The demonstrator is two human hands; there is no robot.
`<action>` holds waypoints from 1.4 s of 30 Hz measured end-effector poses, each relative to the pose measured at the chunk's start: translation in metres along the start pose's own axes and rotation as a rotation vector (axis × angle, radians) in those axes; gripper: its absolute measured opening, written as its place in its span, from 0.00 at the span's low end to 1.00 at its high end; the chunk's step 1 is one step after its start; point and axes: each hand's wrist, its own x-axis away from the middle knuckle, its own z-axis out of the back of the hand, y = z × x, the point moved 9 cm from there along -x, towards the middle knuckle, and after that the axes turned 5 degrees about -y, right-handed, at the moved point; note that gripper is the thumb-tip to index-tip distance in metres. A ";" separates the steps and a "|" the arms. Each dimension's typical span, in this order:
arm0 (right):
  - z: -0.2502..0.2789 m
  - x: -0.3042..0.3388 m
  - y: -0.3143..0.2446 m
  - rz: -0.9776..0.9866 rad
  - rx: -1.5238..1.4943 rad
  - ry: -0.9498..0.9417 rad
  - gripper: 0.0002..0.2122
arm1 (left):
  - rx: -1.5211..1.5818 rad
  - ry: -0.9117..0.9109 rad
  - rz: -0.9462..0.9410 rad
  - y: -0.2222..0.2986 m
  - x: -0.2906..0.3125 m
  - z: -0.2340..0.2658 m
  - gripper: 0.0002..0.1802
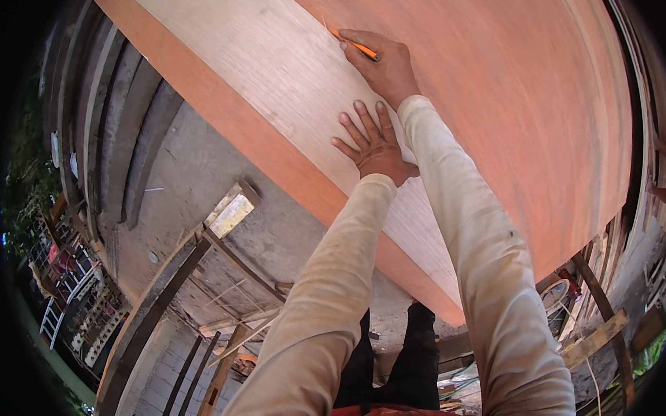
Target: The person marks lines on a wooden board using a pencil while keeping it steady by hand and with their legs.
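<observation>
An orange pencil (362, 49) is gripped in my right hand (389, 63), its tip down along the far edge of a pale wooden strip (243, 47). That strip lies slantwise across a large reddish plywood sheet (513, 89). My left hand (378, 147) rests flat on the strip with its fingers spread, just nearer to me than the right hand. A band of the reddish sheet shows along the strip's near left side. Part of the strip is hidden under my forearms.
Long grey boards (123, 127) lie at the far left. A wooden frame with a block end (232, 208) stands left of my legs, on the concrete floor side. At right are a wooden brace (596, 338) and a pale cable (598, 393). Part of another person (663, 194) shows at the right rim.
</observation>
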 end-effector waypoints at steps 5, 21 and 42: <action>-0.007 -0.030 -0.011 -0.021 0.069 -0.095 0.14 | 0.011 0.095 -0.054 0.003 -0.001 0.001 0.85; 0.084 0.165 0.037 0.048 0.132 -0.175 0.14 | 0.017 -0.053 0.011 0.004 0.015 0.015 0.86; 0.180 0.372 0.085 -0.284 0.239 -0.205 0.11 | -0.030 0.012 0.011 0.014 0.012 0.008 0.86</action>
